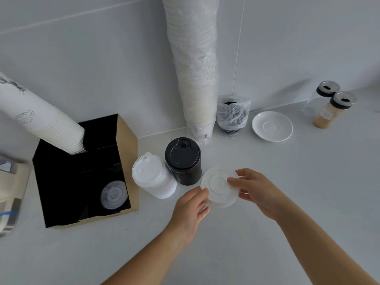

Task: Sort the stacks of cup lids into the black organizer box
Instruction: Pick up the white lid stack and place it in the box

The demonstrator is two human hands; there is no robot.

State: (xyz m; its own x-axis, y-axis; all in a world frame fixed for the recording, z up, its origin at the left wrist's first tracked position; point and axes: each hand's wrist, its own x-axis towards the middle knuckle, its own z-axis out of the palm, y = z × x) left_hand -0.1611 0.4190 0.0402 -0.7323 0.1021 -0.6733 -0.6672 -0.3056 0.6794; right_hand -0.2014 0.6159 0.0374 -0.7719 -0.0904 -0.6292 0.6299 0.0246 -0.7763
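The clear lids (220,187) form a short, translucent stack with a round raised centre, held over the white counter (287,192) just right of the black lids (183,160). The left hand (190,208) curls its thumb and fingers against the stack's near-left rim; the right hand (258,192) pinches the right rim, thumb on top and fingers below. Both hands grip the same stack.

The black lids stand as a tall dark column with a sip-flap on the top lid. Touching or nearly touching its left side, the white lids (153,177) make a tilted column with a spout on top.

The box (82,171) sits to the left, black inside with brown outer walls and dividers. Its near-right compartment holds more clear lids (113,194). A sleeve of white cups (41,120) leans into a rear compartment. The other near compartments look dark; their contents cannot be told.

Between the white lids and the box's right wall there is only a narrow gap. The counter in front of the hands and to their right is bare. Farther back stand a wrapped cup sleeve (195,68), a bagged black item (233,114), a saucer (272,126) and two jars (327,105) near the wall.
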